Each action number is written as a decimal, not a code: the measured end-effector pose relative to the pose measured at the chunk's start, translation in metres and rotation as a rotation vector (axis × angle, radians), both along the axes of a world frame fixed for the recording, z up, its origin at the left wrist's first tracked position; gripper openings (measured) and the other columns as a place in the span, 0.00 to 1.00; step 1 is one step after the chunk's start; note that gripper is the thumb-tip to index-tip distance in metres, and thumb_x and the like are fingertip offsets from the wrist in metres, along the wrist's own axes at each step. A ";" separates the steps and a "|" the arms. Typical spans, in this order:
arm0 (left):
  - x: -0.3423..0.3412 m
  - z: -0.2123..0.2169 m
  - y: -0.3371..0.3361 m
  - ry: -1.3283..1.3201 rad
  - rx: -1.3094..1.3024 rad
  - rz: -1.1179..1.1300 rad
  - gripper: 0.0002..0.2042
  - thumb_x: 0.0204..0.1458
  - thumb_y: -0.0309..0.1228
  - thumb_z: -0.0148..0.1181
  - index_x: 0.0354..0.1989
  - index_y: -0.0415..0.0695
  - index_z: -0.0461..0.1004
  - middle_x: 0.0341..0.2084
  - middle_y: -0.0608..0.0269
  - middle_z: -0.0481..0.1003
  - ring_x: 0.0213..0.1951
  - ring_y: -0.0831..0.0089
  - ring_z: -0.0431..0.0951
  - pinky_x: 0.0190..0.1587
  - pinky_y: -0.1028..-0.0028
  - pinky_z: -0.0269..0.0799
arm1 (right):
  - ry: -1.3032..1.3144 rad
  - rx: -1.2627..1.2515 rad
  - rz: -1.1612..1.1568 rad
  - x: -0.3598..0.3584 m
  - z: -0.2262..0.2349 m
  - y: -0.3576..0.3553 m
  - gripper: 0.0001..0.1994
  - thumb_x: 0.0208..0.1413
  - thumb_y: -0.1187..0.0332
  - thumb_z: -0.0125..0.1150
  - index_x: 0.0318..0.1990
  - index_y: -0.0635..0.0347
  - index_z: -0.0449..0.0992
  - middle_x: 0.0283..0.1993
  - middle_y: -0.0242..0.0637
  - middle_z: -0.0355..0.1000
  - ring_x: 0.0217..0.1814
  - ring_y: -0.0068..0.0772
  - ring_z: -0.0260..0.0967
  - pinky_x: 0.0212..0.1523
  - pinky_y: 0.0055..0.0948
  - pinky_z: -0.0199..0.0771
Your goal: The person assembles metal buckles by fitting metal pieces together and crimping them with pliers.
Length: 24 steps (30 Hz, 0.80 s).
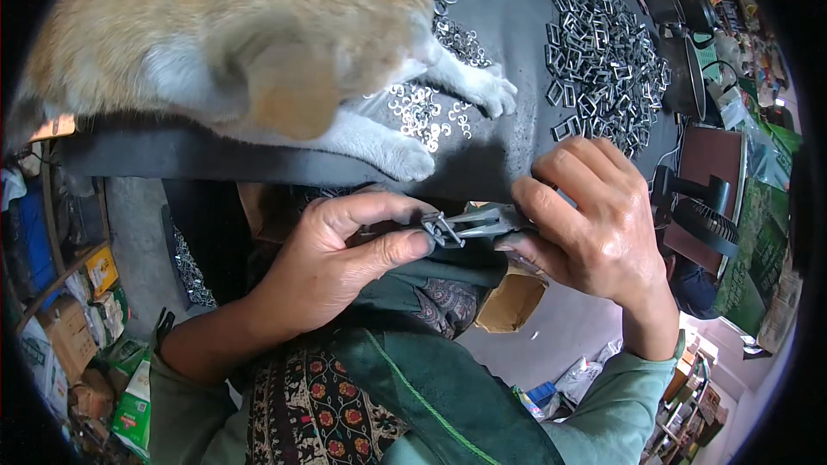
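A metal buckle (441, 228) pinched in the left hand (340, 254) could be dislodged if pliers (498, 220) clasped in the right hand (599, 220) slip.

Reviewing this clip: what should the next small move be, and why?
Probably a gentle squeeze of the pliers by the right hand: their tips look slightly parted and reach the small metal piece, which the left hand pinches. Whether they already grip it is unclear.
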<state>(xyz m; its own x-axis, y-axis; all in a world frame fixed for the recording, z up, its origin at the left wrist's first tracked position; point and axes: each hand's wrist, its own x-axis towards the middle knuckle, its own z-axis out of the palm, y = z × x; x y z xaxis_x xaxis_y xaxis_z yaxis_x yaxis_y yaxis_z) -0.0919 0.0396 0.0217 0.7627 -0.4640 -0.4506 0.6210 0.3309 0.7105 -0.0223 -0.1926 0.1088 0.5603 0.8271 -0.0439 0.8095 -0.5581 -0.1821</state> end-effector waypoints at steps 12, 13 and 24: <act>-0.016 -0.020 0.008 0.145 -0.077 -0.113 0.12 0.58 0.25 0.58 0.50 0.36 0.74 0.30 0.69 0.72 0.25 0.84 0.65 0.27 0.82 0.59 | 0.103 -0.033 -0.163 -0.022 -0.007 -0.006 0.15 0.42 0.63 0.69 0.34 0.57 0.71 0.30 0.36 0.64 0.34 0.42 0.66 0.34 0.38 0.67; -0.023 -0.027 0.009 0.217 -0.109 -0.041 0.14 0.59 0.24 0.55 0.53 0.36 0.72 0.32 0.66 0.72 0.28 0.81 0.67 0.29 0.81 0.60 | 0.094 -0.034 -0.202 -0.025 -0.006 -0.012 0.14 0.43 0.65 0.68 0.35 0.58 0.71 0.30 0.38 0.64 0.36 0.44 0.66 0.37 0.40 0.68; -0.039 -0.066 0.023 0.277 -0.088 0.091 0.23 0.55 0.20 0.48 0.62 0.38 0.62 0.47 0.55 0.73 0.44 0.70 0.74 0.46 0.71 0.67 | -0.333 0.070 -0.692 -0.011 -0.071 -0.072 0.09 0.44 0.77 0.62 0.35 0.61 0.75 0.32 0.44 0.72 0.35 0.49 0.72 0.34 0.43 0.73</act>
<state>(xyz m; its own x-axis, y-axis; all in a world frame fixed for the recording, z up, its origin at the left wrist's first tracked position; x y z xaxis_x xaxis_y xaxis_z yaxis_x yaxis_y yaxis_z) -0.1307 0.0626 -0.0447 0.6567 -0.4460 -0.6081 0.7521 0.4467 0.4846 -0.0330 -0.2643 0.0379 0.9257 0.2778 0.2568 0.2983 -0.9535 -0.0438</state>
